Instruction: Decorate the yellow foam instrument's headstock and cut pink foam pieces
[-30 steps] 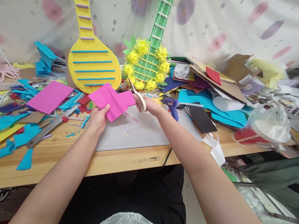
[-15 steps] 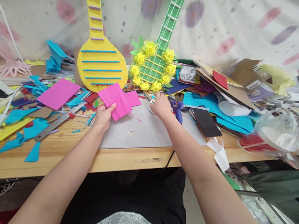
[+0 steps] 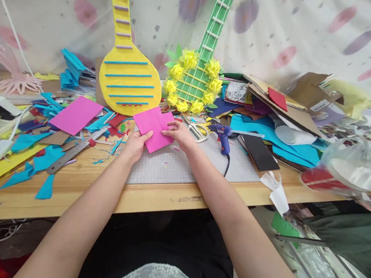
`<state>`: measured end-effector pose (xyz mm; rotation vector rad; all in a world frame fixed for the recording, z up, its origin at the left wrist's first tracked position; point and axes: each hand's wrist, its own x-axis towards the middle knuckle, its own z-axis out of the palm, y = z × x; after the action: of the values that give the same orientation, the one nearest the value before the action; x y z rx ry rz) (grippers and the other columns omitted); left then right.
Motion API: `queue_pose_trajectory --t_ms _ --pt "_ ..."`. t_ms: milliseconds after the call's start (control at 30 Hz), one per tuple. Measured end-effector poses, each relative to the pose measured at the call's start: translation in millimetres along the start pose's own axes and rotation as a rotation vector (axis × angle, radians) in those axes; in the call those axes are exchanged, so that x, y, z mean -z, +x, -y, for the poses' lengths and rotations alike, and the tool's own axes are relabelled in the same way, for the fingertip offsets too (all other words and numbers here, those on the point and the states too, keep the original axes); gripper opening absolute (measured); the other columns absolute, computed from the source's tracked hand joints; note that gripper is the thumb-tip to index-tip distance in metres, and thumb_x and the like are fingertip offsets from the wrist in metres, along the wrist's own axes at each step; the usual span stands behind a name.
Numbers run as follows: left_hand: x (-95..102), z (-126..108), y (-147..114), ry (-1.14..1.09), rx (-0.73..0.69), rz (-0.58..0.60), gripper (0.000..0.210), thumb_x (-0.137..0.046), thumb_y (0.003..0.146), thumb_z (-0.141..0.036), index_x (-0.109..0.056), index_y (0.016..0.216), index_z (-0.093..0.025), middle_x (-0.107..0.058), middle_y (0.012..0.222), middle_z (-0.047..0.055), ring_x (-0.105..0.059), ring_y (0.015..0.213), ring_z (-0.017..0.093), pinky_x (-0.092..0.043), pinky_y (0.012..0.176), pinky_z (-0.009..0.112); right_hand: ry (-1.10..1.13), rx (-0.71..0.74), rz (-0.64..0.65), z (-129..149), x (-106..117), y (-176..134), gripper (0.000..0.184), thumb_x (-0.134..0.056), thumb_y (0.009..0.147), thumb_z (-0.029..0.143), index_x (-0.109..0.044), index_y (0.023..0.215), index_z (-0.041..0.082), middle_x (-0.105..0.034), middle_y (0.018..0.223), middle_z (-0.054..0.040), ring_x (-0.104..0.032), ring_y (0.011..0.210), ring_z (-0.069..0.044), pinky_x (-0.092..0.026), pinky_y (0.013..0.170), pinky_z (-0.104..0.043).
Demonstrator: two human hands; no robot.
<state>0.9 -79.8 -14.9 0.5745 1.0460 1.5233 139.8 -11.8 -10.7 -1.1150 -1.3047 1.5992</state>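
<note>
Your left hand (image 3: 136, 144) and right hand (image 3: 179, 132) both pinch the pink felt sheet (image 3: 152, 128), fingers closed on its lower and right edges. It hovers over the grey cutting mat (image 3: 182, 166) mid-table, its long axis seemingly running toward the table's far-left. The scissors (image 3: 195, 130) lie just beside your right hand.

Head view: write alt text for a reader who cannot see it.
Both hands, left hand and right hand, hold a pink foam sheet over a grey cutting mat on a cluttered wooden table. Scissors and a blue glue gun lie just right of the hands; yellow and green craft guitars lean behind.
</note>
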Motion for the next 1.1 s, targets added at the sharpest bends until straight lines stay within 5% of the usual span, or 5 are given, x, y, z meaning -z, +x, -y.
queue_pose_trajectory --t_ms 267,500,767,967,1100 --pt "5.8 -8 3 0.056 0.089 -0.031 0.008 -0.061 0.081 -0.022 -0.063 0.082 -0.014 -0.071 0.073 0.006 -0.069 0.077 0.017 -0.056 0.074 0.031 -0.099 -0.085 0.035 -1 11 -7 0.033 -0.076 0.051 0.007 -0.052 0.072 0.015 -0.051 0.057 0.0065 -0.049 0.053 -0.006 -0.037 0.049 -0.018" --pt "15.2 -19 5 0.204 0.141 -0.033 0.002 -0.063 0.075 -0.009 -0.064 0.073 -0.009 -0.068 0.063 0.008 -0.066 0.056 0.015 -0.056 0.062 0.028 -0.312 -0.091 0.143 5 27 -3 0.026 -0.073 0.055 0.009 -0.052 0.069 0.015 -0.050 0.062 0.0052 -0.044 0.052 -0.005 -0.030 0.047 -0.019" --pt "31.0 -28 10 0.885 0.141 -0.033 0.010 -0.067 0.071 -0.021 -0.067 0.077 -0.012 -0.070 0.067 0.007 -0.065 0.057 0.017 -0.048 0.050 0.024 -0.788 0.055 0.235 18 29 5 0.018 -0.071 0.057 0.013 -0.058 0.070 0.014 -0.046 0.060 0.0062 -0.040 0.057 -0.006 -0.030 0.055 -0.020" --pt "33.0 -30 4 1.357 -0.456 -0.364 0.025 -0.056 0.079 -0.030 -0.066 0.100 -0.020 -0.071 0.089 0.005 -0.065 0.079 0.020 -0.049 0.073 0.032 -1.107 0.140 0.342 34 15 4 0.019 -0.070 0.063 0.015 -0.063 0.081 0.013 -0.056 0.072 0.0027 -0.046 0.063 -0.007 -0.033 0.059 -0.019" --pt "18.2 -20 -6 1.407 -0.851 -0.122 0.025 -0.049 0.083 -0.026 -0.065 0.100 -0.018 -0.069 0.097 0.006 -0.062 0.091 0.019 -0.046 0.084 0.032 -1.190 0.142 0.420 38 5 5 0.022 -0.068 0.067 0.018 -0.065 0.088 0.013 -0.062 0.080 0.0003 -0.051 0.068 -0.008 -0.035 0.060 -0.018"
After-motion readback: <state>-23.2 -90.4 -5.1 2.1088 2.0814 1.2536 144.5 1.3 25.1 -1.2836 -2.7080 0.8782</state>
